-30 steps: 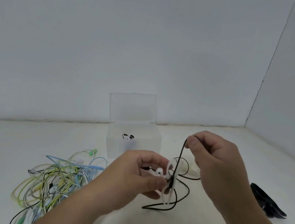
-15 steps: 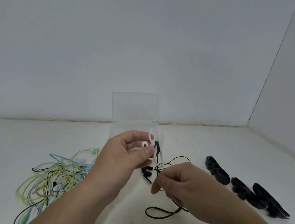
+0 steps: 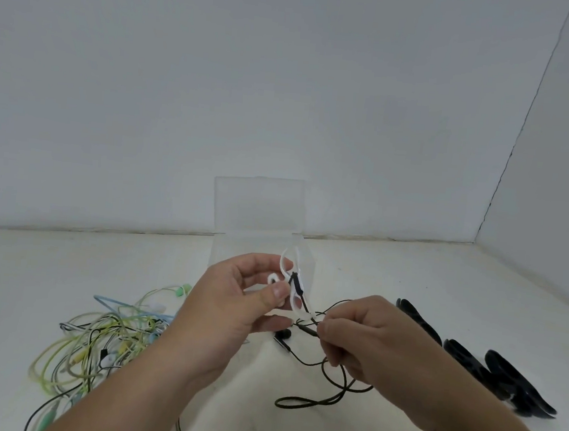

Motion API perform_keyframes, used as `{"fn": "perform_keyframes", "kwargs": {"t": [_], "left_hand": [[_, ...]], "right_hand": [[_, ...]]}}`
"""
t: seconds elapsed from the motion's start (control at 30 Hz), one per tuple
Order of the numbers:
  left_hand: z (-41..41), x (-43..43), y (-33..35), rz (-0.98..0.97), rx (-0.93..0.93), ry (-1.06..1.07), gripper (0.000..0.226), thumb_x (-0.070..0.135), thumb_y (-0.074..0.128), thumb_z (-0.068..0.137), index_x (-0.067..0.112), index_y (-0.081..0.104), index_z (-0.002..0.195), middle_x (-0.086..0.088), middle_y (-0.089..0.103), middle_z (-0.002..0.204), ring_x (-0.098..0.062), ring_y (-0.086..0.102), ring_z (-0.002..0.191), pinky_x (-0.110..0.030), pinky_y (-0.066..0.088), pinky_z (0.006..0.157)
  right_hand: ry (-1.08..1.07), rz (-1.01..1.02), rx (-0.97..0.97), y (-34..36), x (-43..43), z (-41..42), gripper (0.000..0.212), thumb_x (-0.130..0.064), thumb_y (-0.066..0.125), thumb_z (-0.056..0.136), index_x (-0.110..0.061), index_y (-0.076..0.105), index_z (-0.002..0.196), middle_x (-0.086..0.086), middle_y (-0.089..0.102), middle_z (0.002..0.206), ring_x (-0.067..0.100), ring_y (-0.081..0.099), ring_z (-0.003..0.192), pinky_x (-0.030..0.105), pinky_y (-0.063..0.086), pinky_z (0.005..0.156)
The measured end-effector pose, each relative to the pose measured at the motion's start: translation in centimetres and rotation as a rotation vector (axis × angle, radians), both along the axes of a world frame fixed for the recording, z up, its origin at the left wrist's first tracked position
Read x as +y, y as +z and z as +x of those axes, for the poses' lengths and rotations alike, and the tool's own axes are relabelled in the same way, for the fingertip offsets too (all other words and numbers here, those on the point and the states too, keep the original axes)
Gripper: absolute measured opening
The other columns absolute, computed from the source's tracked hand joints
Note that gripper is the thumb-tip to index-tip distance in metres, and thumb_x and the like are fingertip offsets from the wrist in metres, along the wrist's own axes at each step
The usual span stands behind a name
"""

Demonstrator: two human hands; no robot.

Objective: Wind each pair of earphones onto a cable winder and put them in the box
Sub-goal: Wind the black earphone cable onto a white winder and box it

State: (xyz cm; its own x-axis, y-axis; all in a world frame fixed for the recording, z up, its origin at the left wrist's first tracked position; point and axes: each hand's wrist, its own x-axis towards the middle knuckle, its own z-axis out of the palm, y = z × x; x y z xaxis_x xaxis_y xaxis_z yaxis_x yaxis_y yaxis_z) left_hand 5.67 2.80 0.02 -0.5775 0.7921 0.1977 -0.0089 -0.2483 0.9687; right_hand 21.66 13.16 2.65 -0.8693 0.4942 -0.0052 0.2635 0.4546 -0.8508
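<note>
Just in front of the box [image 3: 259, 209]: white winder [image 3: 297, 311], raised off the bench [image 3: 409, 271], roughly upright, with a short black piece of cable lying along its middle.
Left grip [image 3: 233, 307]: clenched on the winder, thumb pressing the near face, fingers behind.
Right grip [image 3: 378, 340]: pinching the black earphones [image 3: 284, 335] by the cable, just right of the winder and lower.
Black earphones: one end at the winder, buds just below the left grip, the rest trailing in a loose loop on the bench under the right grip, on the near side of the box.
Step, by judgement: early in the winding, most of the cable not yet wrapped.
Handling of cable: thin, light, limp, slightly springy; apt to kink, snag on itself or spring off the winder once slack. Best taken close to the winder and fed under gentle tension, never tugged at the buds or joints.
Handling of winder: small, light, probably flexible plastic; best held by the middle, both end loops left free.
Left of the box: tangle [image 3: 110, 337] of green, blue and black earphones, not yet wound.
Right of the box: spare black winders [image 3: 469, 365], close together.
Inside the box: cannot tell, hidden behind both grips.
</note>
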Motion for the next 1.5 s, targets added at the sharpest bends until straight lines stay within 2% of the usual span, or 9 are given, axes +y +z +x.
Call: {"fn": "perform_keyframes", "kwargs": {"t": [0.23,0.37,0.53,0.73,0.87,0.97,1.1,1.2,1.5], "left_hand": [[-0.1,0.0,0.1,0.014,-0.016,0.019,0.020,-0.001,0.066,0.089,0.011,0.073,0.104,-0.015,0.071,0.087,-0.022,0.070,0.080,-0.028,0.057,0.064],[0.4,0.2,-0.3,-0.099,0.219,0.094,0.027,-0.002,0.073,0.084,0.023,0.074,0.094,0.003,0.066,0.078,-0.015,0.067,0.069,-0.035,0.060,0.072],[1.0,0.1,-0.2,-0.220,0.436,0.024,0.033,0.004,0.078,0.081,0.036,0.073,0.086,0.015,0.063,0.063,-0.005,0.061,0.063,-0.024,0.054,0.073],[1.1,-0.4,0.3,-0.201,0.247,-0.248,0.024,0.006,0.078,0.079,0.025,0.077,0.093,-0.001,0.072,0.086,-0.017,0.070,0.073,-0.029,0.055,0.069],[0.7,-0.7,0.6,-0.133,0.177,-0.327,0.024,0.012,0.073,0.076,0.022,0.076,0.097,-0.011,0.072,0.097,-0.023,0.071,0.081,-0.030,0.055,0.069],[0.8,-0.7,0.6,-0.048,0.075,-0.355,0.025,0.009,0.073,0.077,0.014,0.074,0.101,-0.013,0.073,0.095,-0.026,0.071,0.081,-0.033,0.057,0.069],[1.0,-0.2,0.6,0.063,-0.037,-0.168,0.023,0.009,0.077,0.076,0.011,0.072,0.099,-0.017,0.070,0.095,-0.028,0.071,0.080,-0.032,0.059,0.069],[0.7,0.0,0.8,0.086,-0.111,-0.008,0.026,0.015,0.075,0.077,0.010,0.067,0.101,-0.019,0.068,0.092,-0.020,0.069,0.077,-0.026,0.058,0.063],[-1.9,0.2,0.5,0.116,-0.212,0.405,0.003,0.010,0.064,0.094,0.012,0.063,0.096,0.002,0.069,0.073,-0.014,0.068,0.073,-0.027,0.061,0.062]], "right_hand": [[-0.016,-0.046,0.030,-0.2,0.3,-0.1,0.039,-0.017,0.050,0.092,-0.015,0.046,0.053,0.004,0.028,0.055,0.021,0.021,0.056,0.036,0.015,0.055],[0.133,-0.100,0.072,-0.5,-0.3,-0.2,0.031,-0.026,0.057,0.090,-0.010,0.066,0.065,-0.002,0.039,0.052,0.015,0.031,0.051,0.024,0.025,0.050],[-0.005,-0.009,0.289,0.1,0.3,0.2,0.023,-0.031,0.062,0.083,-0.017,0.074,0.069,0.000,0.037,0.051,0.016,0.031,0.051,0.026,0.026,0.050],[-0.251,0.438,0.405,-0.4,0.8,0.0,0.026,-0.016,0.068,0.089,-0.012,0.067,0.063,0.004,0.047,0.047,0.008,0.037,0.046,0.019,0.031,0.047],[-0.341,0.333,0.487,-0.1,1.0,0.1,0.019,-0.019,0.073,0.084,-0.019,0.069,0.065,0.001,0.054,0.050,0.006,0.042,0.047,0.016,0.035,0.048],[-0.294,0.162,0.293,-0.2,1.2,0.1,0.024,-0.023,0.066,0.092,-0.017,0.072,0.069,-0.004,0.045,0.048,0.008,0.036,0.046,0.016,0.032,0.045],[-0.047,-0.007,-0.015,-1.0,0.6,-0.4,0.035,-0.034,0.054,0.100,-0.013,0.074,0.080,-0.004,0.053,0.054,0.015,0.042,0.051,0.027,0.036,0.052],[0.065,-0.037,-0.065,-0.7,0.1,-0.2,0.028,-0.028,0.054,0.101,-0.018,0.075,0.086,-0.003,0.058,0.058,0.013,0.046,0.048,0.021,0.038,0.051],[-0.070,-0.198,0.208,0.5,1.1,0.9,0.017,-0.010,0.064,0.092,-0.007,0.073,0.077,0.006,0.051,0.051,0.021,0.051,0.050,0.024,0.047,0.053]]}}
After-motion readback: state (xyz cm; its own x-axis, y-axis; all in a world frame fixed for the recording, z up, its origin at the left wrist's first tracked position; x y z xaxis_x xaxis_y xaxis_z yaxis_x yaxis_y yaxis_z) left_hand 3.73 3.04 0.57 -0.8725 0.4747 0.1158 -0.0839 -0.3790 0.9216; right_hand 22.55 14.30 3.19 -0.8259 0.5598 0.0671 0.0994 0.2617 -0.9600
